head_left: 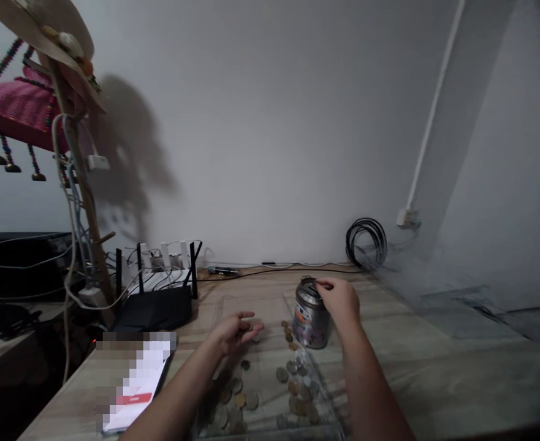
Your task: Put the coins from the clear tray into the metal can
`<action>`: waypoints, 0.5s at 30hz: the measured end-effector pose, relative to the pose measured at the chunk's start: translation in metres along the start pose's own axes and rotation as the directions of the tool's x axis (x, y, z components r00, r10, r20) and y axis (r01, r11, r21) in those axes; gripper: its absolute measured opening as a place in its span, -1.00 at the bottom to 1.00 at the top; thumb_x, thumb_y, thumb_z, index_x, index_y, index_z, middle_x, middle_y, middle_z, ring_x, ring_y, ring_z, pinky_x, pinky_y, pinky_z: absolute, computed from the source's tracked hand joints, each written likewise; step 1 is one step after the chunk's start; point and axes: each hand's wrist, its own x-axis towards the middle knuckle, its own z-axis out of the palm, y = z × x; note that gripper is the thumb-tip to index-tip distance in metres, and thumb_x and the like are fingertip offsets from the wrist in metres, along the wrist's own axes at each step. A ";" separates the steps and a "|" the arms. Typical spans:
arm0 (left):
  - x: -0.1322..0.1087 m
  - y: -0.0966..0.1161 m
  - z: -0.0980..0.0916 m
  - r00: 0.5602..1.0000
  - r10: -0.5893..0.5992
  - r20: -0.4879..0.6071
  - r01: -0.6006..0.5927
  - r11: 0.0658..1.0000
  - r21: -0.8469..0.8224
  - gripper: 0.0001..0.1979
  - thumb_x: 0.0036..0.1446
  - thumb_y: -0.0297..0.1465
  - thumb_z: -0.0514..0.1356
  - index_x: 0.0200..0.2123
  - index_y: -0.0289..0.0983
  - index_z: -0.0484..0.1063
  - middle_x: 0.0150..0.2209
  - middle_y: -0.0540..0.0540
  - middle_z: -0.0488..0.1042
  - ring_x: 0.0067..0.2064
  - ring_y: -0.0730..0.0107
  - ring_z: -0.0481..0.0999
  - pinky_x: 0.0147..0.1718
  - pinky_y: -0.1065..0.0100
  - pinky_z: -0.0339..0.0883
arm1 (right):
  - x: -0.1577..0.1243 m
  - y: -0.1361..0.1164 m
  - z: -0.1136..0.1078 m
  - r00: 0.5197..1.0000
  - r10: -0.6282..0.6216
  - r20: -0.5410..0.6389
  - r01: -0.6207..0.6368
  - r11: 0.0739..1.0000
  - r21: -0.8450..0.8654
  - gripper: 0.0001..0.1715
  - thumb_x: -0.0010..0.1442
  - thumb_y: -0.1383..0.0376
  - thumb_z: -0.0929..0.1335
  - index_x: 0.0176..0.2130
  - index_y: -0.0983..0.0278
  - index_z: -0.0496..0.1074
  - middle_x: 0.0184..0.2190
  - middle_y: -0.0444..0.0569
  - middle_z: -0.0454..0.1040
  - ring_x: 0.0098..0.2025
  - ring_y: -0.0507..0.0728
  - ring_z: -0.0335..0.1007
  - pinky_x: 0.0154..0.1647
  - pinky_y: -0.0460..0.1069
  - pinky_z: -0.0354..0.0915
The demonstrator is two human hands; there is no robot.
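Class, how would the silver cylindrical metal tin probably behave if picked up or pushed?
The silver cylindrical metal tin looks rigid, so it should keep its shape when gripped. Its shiny metallic surface may feel slippery. It stands upright, but its round body would probably roll if tipped over.

Behind a pale wood-grain desk (pixel 398 367) stands a plain grey-white wall (pixel 260 135), dimly lit, meeting another wall (pixel 518 159) at the right. A white conduit (pixel 435 104) slants down to a socket box (pixel 406 218). At left, a wooden stand (pixel 90 217) bears a hat (pixel 74 24) and pink bag (pixel 19 110), a soft shadow (pixel 136 135) beside them.
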 end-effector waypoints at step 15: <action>-0.009 0.005 -0.001 0.984 -0.044 0.173 0.076 0.981 -0.179 -0.52 0.10 -0.25 0.01 0.00 -0.48 0.09 -0.14 -0.45 0.36 -0.13 0.10 0.44 -0.29 0.30 0.35 | -0.042 -0.061 0.018 0.916 -0.361 -0.175 0.379 0.922 0.082 -0.69 0.09 0.28 0.20 -0.22 0.24 0.45 -0.31 0.00 0.43 -0.23 0.11 0.24 -0.17 0.00 0.08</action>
